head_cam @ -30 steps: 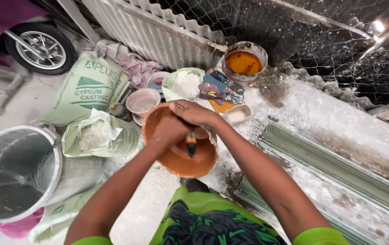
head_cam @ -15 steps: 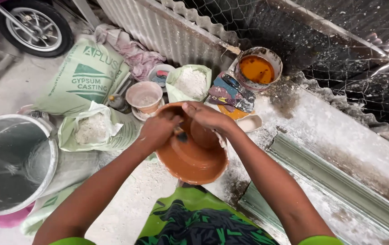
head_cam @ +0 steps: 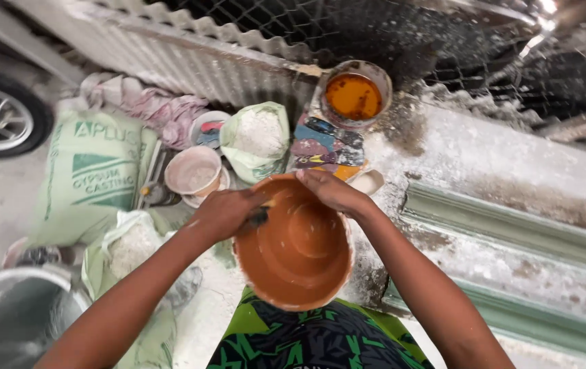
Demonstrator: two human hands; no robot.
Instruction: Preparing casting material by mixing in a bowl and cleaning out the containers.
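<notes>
A person holds a round orange plastic bowl (head_cam: 295,249) tilted over the lap, the left hand (head_cam: 223,213) closed round a dark-handled tool (head_cam: 260,216) at the near rim while the right hand (head_cam: 332,193) clasps the far rim. The bowl's stepped inner wall looks smeared but holds no visible mix, so the work appears to be at an early or a cleaning stage, with any filling yet to come. To the left lies a pale green paper sack (head_cam: 91,179) with darker green block lettering and a flag-like mark. Beside it an open plastic bag of white powder (head_cam: 131,247) slumps, another open bag of powder (head_cam: 257,136) sits behind the bowl, and a clear tub of orange liquid (head_cam: 354,96) stands beyond.
</notes>
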